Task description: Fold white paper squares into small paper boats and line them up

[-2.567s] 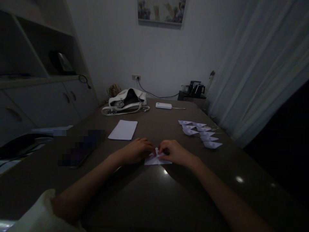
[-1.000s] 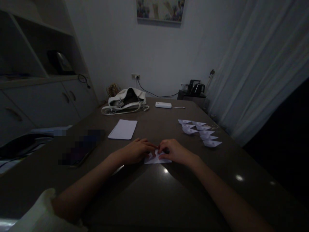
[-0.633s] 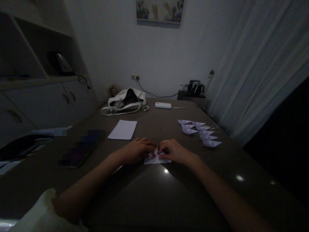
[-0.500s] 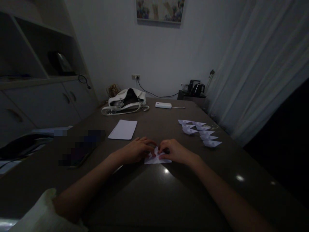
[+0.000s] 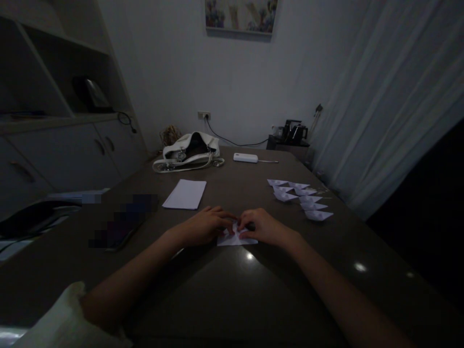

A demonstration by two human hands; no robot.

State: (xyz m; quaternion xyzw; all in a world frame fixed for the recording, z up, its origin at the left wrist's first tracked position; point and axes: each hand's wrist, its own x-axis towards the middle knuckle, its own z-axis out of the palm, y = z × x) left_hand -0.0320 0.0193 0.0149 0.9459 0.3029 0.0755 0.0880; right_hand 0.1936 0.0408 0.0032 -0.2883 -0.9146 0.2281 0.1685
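Note:
A small white folded paper (image 5: 236,240) lies flat on the dark table, its straight long edge towards me. My left hand (image 5: 209,225) has its thumb and fingertips on the paper's left side. From the right, my right hand (image 5: 264,227) grips the paper with bent fingers close to its middle. The fingertips of both hands almost meet and cover the upper part of the fold. Several folded paper boats (image 5: 316,215) stand in a group on the right side of the table. A stack of white paper sheets (image 5: 184,195) rests beyond my left hand.
A white handbag (image 5: 192,151) sits at the far left of the table (image 5: 232,299). Right of it lies a white power bank (image 5: 245,158) with a short cable. A blurred-out flat object (image 5: 125,222) is at the left. Black kettles (image 5: 297,133) stand beyond the far right corner.
The fingers of my left hand have shifted very slightly at the top of the folded paper. Otherwise both hands and the table's things stay in place.

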